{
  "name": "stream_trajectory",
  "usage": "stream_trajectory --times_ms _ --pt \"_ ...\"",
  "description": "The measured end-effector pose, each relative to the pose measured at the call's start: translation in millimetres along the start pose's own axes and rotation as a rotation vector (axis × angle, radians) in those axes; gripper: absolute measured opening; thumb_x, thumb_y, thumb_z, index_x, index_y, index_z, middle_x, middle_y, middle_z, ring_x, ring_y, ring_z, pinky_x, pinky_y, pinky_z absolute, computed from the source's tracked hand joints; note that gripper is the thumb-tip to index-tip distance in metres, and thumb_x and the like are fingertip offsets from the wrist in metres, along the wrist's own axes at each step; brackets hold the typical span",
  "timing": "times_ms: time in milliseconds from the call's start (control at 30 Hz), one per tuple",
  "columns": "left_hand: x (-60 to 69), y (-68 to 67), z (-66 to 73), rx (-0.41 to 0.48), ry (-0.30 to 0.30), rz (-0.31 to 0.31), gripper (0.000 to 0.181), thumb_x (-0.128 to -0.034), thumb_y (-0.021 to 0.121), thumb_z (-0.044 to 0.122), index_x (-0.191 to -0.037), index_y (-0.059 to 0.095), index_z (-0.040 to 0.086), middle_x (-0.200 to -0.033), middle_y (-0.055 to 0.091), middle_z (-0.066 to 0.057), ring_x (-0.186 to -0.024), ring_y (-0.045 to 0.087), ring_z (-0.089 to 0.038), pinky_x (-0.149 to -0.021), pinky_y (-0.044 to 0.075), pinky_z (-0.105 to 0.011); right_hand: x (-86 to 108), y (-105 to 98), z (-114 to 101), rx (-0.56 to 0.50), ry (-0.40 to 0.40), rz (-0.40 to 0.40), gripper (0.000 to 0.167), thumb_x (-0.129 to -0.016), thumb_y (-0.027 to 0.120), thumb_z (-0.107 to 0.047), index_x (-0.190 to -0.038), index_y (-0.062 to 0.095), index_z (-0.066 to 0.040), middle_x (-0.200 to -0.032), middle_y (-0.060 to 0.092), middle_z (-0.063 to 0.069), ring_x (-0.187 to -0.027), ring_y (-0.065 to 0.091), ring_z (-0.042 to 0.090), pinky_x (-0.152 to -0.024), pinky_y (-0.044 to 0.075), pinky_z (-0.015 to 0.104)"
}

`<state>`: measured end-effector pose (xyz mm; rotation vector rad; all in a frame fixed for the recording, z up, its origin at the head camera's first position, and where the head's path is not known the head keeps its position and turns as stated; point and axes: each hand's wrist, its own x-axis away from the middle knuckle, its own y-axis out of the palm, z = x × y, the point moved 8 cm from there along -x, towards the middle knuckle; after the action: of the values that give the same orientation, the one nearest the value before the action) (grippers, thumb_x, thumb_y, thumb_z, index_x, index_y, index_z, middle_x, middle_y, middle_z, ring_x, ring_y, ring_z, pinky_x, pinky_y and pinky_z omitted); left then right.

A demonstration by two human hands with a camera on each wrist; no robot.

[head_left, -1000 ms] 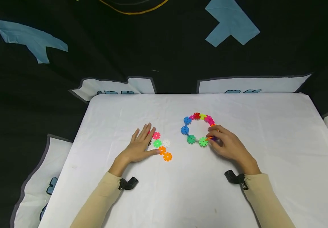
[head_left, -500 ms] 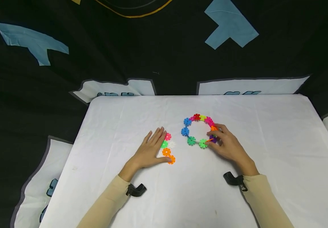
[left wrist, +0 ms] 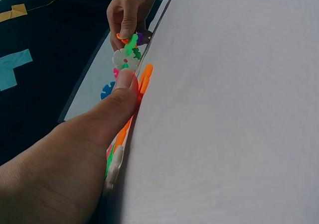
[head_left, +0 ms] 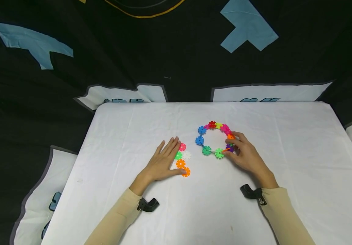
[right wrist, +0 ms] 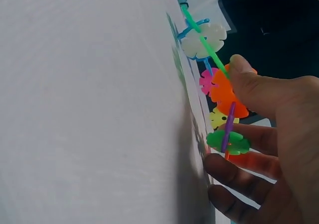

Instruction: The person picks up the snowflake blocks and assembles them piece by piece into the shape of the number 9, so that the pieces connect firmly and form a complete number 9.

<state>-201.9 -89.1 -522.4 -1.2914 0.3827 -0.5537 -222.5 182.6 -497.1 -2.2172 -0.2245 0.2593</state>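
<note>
A ring of interlocking snowflake discs (head_left: 199, 140) in many colours lies on the white tabletop, right of centre. My right hand (head_left: 249, 158) grips its right side; in the right wrist view the thumb presses an orange disc (right wrist: 227, 92), with a purple and a green disc (right wrist: 227, 142) near the fingers. Flat on the table, my left hand (head_left: 160, 166) has straight fingers along a small group of loose discs. A pink disc (head_left: 182, 147), a green disc (head_left: 178, 155), a white disc (head_left: 186, 155) and two orange discs (head_left: 180, 163) show there. Its thumb touches the nearer orange one.
A white cloth (head_left: 212, 211) covers the table. Beyond the far edge hangs a dark backdrop (head_left: 176, 61) with blue shapes. Each wrist carries a black camera mount (head_left: 250, 192).
My left hand has slid right, and the loose discs have shifted right with it, closer to the ring. The right hand keeps its hold on the ring and has barely moved.
</note>
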Motion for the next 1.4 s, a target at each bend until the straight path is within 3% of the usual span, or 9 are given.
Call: stream_trajectory --times_ms 267,567,733,833,1000,1167,1267,1400 --pt "-4.8 2.3 7.8 -0.019 0.009 -0.009 0.111 -0.0824 0.048 0.079 -0.158 0.008 0.008 -0.166 0.002 -0.009 -0.153 0.0 -0.024 -0.122 0.0 -0.047 -0.3 -17 1 -0.031 -0.067 0.131 0.049 -0.077 0.085 -0.02 -0.118 0.068 0.0 -0.142 0.046 0.015 -0.094 0.059 0.025 -0.086 0.051 0.043" --pt "-27.5 11.3 40.7 -0.05 0.042 -0.049 0.109 -0.0832 0.046 0.079 -0.158 0.005 0.011 -0.166 0.0 -0.006 -0.153 -0.003 -0.02 -0.123 -0.003 -0.044 3.3 -50 -3 -0.088 -0.195 0.338 0.044 -0.069 0.088 -0.006 -0.11 0.071 0.002 -0.135 0.053 0.017 -0.074 0.059 0.021 -0.07 0.043 0.017" --pt "-53.5 18.6 63.1 -0.095 0.079 -0.061 0.108 -0.0837 0.041 0.081 -0.158 0.005 0.011 -0.166 -0.001 -0.005 -0.153 -0.003 -0.02 -0.123 -0.003 -0.044 5.6 -66 -13 -0.189 -0.265 0.41 0.046 -0.064 0.087 0.006 -0.107 0.071 0.004 -0.134 0.055 0.019 -0.073 0.056 0.02 -0.07 0.043 0.015" --pt "-72.0 25.1 81.7 -0.12 0.1 -0.087 0.106 -0.0837 0.039 0.082 -0.158 0.008 0.013 -0.166 0.006 -0.005 -0.153 0.001 -0.02 -0.123 -0.004 -0.044 7.2 -70 -20 -0.222 -0.304 0.43 0.049 -0.061 0.087 0.009 -0.107 0.072 0.004 -0.134 0.056 0.019 -0.074 0.055 0.017 -0.07 0.043 0.016" --pt "-100.8 31.4 111.2 -0.141 0.131 -0.117 0.105 -0.0827 0.039 0.083 -0.158 0.014 0.015 -0.166 0.005 -0.003 -0.153 0.006 -0.017 -0.123 0.004 -0.045 9.1 -74 -28 -0.233 -0.328 0.429 0.052 -0.059 0.088 0.009 -0.108 0.073 0.001 -0.135 0.055 0.02 -0.076 0.055 0.017 -0.069 0.043 0.018" --pt "-123.7 34.7 130.6 -0.153 0.164 -0.117 0.103 -0.0816 0.039 0.085 -0.158 0.012 0.021 -0.166 -0.002 0.0 -0.153 -0.002 -0.015 -0.123 0.009 -0.042 10.6 -78 -33 -0.22 -0.321 0.415 0.053 -0.059 0.087 0.01 -0.109 0.072 0.001 -0.138 0.054 0.019 -0.077 0.056 0.018 -0.07 0.042 0.017" --pt "-129.9 32.8 135.5 -0.092 0.179 -0.115 0.105 -0.0813 0.039 0.084 -0.158 0.002 0.023 -0.166 -0.005 0.0 -0.153 -0.005 -0.016 -0.124 0.001 -0.04 11.4 -80 -37 -0.229 -0.328 0.405 0.053 -0.059 0.087 0.009 -0.109 0.072 0.002 -0.139 0.053 0.019 -0.078 0.056 0.019 -0.07 0.042 0.017" --pt "-125.8 13.7 125.2 0.126 0.209 -0.025 0.106 -0.0838 0.055 0.073 -0.158 0.006 0.016 -0.166 0.0 -0.005 -0.153 -0.003 -0.021 -0.123 0.003 -0.045 11.6 -80 -41 -0.235 -0.355 0.397 0.054 -0.058 0.087 0.009 -0.11 0.072 0.002 -0.138 0.053 0.021 -0.078 0.057 0.019 -0.07 0.043 0.018"
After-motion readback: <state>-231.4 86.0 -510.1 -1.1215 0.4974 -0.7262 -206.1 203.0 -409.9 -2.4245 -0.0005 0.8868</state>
